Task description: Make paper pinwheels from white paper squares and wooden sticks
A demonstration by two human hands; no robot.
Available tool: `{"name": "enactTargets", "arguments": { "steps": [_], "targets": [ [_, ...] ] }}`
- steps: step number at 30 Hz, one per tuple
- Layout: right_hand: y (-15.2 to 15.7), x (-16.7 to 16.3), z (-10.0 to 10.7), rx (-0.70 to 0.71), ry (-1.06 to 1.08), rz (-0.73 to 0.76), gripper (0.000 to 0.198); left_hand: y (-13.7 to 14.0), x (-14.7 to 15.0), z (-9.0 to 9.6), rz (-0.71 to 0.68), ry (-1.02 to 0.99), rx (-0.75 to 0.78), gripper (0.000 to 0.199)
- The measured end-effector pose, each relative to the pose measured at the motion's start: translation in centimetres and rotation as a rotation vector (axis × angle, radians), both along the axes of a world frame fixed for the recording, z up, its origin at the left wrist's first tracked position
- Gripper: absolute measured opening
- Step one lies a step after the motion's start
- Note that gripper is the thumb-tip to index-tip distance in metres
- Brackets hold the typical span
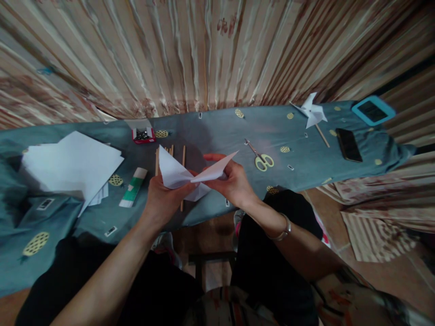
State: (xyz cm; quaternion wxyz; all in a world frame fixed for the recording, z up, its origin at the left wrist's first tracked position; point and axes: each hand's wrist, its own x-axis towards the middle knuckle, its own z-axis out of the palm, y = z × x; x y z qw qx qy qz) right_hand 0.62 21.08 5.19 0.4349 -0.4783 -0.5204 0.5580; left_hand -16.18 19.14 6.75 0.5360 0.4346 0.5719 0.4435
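Note:
Between my two hands is a folded sheet of white paper [175,171], its corners standing up on both sides and drawn in toward the middle. My left hand [166,194] grips its left part, the thumb pressed near the centre. On the other side my right hand [234,183] pinches the paper close to the centre, with its index finger stretched out behind. Under and behind the paper lie several thin wooden sticks [184,156], partly hidden. A finished white paper pinwheel [312,111] on a stick lies at the far right of the table.
A stack of white paper [68,163] lies at left, beside a green and white box [134,188]. Behind is a small red box [143,136] of metal pieces. Right of my hands are scissors [263,161], a dark phone [349,145] and a blue-framed device [374,110].

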Motion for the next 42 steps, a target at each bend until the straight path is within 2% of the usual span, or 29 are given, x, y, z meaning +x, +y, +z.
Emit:
{"name": "enactTargets", "arguments": {
  "steps": [3, 9, 16, 29, 36, 42],
  "targets": [
    [0.1, -0.1, 0.0, -0.006, 0.018, -0.024, 0.06, 0.0, 0.0, -0.1, -0.001, 0.033, 0.013, 0.027],
    [0.3, 0.1, 0.2, 0.004, 0.108, -0.002, 0.035, 0.2, 0.1, -0.4, 0.021, 0.042, 0.041, 0.029],
    [0.1, 0.4, 0.1, -0.066, 0.185, -0.009, 0.038, 0.3, 0.5, -0.6, 0.02, -0.012, 0.047, 0.023],
    [0.0, 0.9, 0.9, -0.016, 0.162, 0.003, 0.036, 0.3, 1.0, -0.5, 0.029, -0.012, 0.075, 0.024],
    [0.1, 1.5, 1.0, -0.113, 0.144, 0.114, 0.025, 0.1, 0.9, -0.3, 0.02, -0.02, 0.052, 0.026],
    [-0.1, 1.3, 0.9, -0.158, 0.122, 0.098, 0.025, 0.1, 0.8, -0.5, -0.021, -0.075, 0.056, 0.023]
  ]
}}
